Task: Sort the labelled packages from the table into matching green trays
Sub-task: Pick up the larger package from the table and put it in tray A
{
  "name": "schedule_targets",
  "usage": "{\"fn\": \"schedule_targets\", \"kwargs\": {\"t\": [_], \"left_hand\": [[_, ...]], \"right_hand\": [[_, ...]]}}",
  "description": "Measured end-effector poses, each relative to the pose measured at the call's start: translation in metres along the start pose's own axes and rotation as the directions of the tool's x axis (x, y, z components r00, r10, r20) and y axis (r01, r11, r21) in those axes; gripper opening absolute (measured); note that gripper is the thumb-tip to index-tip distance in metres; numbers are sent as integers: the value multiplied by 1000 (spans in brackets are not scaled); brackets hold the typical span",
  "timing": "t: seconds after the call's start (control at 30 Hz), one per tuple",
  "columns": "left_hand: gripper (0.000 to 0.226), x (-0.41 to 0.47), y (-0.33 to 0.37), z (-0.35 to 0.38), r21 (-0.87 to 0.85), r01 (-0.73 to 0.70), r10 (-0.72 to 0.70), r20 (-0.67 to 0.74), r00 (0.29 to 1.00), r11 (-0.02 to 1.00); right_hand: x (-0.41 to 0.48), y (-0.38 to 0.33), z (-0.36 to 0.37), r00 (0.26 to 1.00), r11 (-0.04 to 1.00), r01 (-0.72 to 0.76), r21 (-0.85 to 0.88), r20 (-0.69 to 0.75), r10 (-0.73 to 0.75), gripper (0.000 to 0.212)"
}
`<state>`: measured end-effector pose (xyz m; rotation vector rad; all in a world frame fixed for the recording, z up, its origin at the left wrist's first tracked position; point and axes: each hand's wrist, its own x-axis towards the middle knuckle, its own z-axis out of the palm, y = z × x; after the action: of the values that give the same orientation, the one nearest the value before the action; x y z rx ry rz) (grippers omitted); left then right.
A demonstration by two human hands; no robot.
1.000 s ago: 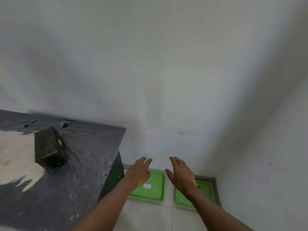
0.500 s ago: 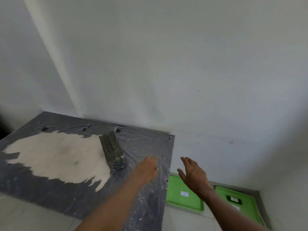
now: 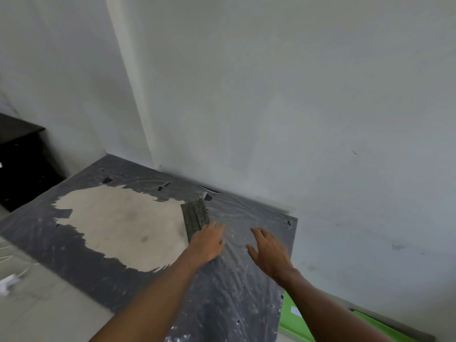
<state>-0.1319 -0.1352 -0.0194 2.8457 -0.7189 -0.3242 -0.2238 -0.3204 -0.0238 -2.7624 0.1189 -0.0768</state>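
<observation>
Dark package (image 3: 195, 218): one; hands: two.

The single head-worn camera looked forward and down from above the near edge of the table (image 3: 103, 280), close over both outstretched forearms, facing the corner where the white walls (image 3: 271, 107) met, with the view tilted and strongly wide-angled.

- The bench (image 3: 103, 265) wore a dark grey plastic film, wrinkled and faintly glossy, torn away in the middle to a pale, matt, stained surface.
- The package (image 3: 195, 217), at 12 o'clock from the left hand (image 3: 207, 243), looked dull olive with a ribbed or woven texture.
- The trays (image 3: 293, 317) at 5 o'clock were smooth, bright green plastic.
- The wall (image 3: 271, 95) was matt white paint, lightly scuffed.
</observation>
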Motion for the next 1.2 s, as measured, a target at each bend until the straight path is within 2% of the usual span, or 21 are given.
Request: {"fn": "schedule_targets", "kwargs": {"t": [0.2,0.37,0.6,0.77,0.93,1.1,1.2], "left_hand": [[46,28,-44,-5,72,-25,21,54,998,997],[55,70,-85,-9,139,-64,45,141,989,988],[65,126,-124,-14,271,-296,233,240,942,916],[67,154,-135,-10,232,-362,275,335,901,903],[44,167,-144,3,186,-379,303,339,891,907],[16,166,-141,3,87,-324,296,238,925,942],[9,160,-137,5,59,-298,285,167,944,953]], "right_hand": [[30,-12,29,999,1000,-14,12,32,14,51],[58,-29,54,994,994,-102,48,42,100,53],[87,-64,94,967,968,-242,70,94,235,56],[96,-88,120,926,928,-358,102,167,339,59],[105,-97,133,888,877,-445,180,219,405,53],[109,-100,134,878,817,-478,324,206,432,25],[102,-102,135,877,793,-479,377,170,449,19]]}}
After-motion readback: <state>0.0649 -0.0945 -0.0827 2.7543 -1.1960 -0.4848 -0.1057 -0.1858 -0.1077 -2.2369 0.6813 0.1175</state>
